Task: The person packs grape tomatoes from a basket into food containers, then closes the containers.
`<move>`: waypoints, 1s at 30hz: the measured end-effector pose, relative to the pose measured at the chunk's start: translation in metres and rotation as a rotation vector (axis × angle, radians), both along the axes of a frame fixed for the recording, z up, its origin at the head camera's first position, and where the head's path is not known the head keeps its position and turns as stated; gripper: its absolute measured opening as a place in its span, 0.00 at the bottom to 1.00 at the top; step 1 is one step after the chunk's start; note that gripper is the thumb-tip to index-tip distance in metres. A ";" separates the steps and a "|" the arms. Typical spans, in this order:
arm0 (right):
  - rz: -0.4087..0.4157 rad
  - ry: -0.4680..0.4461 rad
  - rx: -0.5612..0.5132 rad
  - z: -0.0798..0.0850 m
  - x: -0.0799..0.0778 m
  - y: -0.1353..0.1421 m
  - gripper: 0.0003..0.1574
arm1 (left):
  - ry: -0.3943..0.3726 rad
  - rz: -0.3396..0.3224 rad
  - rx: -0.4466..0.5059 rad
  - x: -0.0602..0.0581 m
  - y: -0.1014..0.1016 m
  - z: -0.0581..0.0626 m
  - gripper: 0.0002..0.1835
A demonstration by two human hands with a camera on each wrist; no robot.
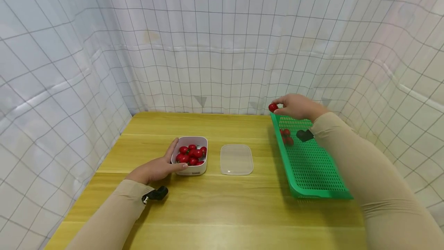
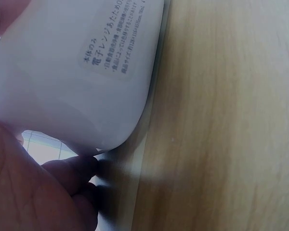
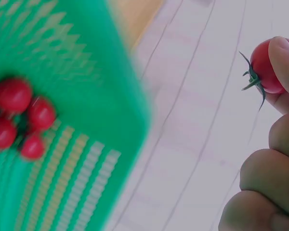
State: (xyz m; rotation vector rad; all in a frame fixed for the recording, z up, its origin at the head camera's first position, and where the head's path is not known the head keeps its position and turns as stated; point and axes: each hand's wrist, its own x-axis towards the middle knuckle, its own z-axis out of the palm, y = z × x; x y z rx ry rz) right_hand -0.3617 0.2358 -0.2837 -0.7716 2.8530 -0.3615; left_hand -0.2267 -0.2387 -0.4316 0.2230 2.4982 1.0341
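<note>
Though partly covered, tomato pinched in right hand — left hand gripping white container, label part-blurred.

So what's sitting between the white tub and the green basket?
In the head view, a flat translucent lid lies on the wooden table between the white tub and the green basket.

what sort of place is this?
Probably a makeshift work booth: grid-patterned white curtains hang on three visible sides of a wood-grain table, which bears a green basket and white container.
</note>
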 end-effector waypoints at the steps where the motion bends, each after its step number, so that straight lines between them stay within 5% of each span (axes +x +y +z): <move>1: 0.014 -0.002 0.001 0.003 0.002 -0.009 0.31 | 0.000 0.001 0.002 0.000 0.000 0.000 0.64; 11: 0.144 -0.029 0.018 0.010 0.019 -0.097 0.28 | 0.000 0.007 0.007 0.000 -0.001 -0.001 0.64; 30: 0.437 -0.003 0.104 -0.021 0.047 -0.210 0.22 | -0.020 0.004 0.045 -0.001 0.000 0.000 0.63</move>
